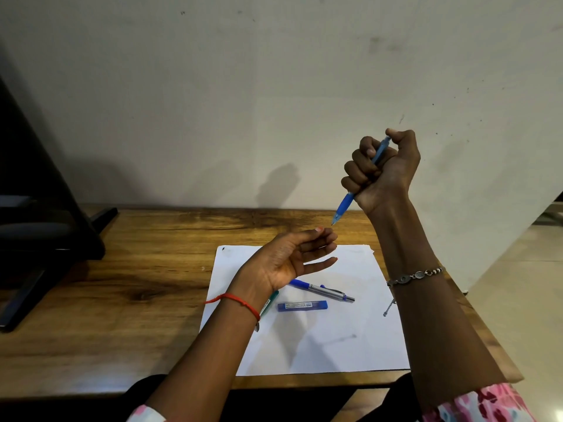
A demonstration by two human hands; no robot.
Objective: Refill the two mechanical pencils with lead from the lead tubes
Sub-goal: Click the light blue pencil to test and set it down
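Observation:
My right hand (pixel 380 169) is raised above the table and grips a light blue mechanical pencil (pixel 345 204) in a fist, tip pointing down and left, thumb on its top end. My left hand (pixel 292 257) hovers palm-up just below the tip, fingers loosely curled, holding nothing that I can see. On the white paper (pixel 320 345) lie a blue-and-silver mechanical pencil (pixel 323 290), a blue lead tube (pixel 302 305) and a green item (pixel 269 303), partly hidden by my left wrist.
The wooden table (pixel 122 284) ends at a pale wall behind. A black stand (pixel 45 226) occupies the table's left end. The table's right edge drops to a light floor (pixel 524 284).

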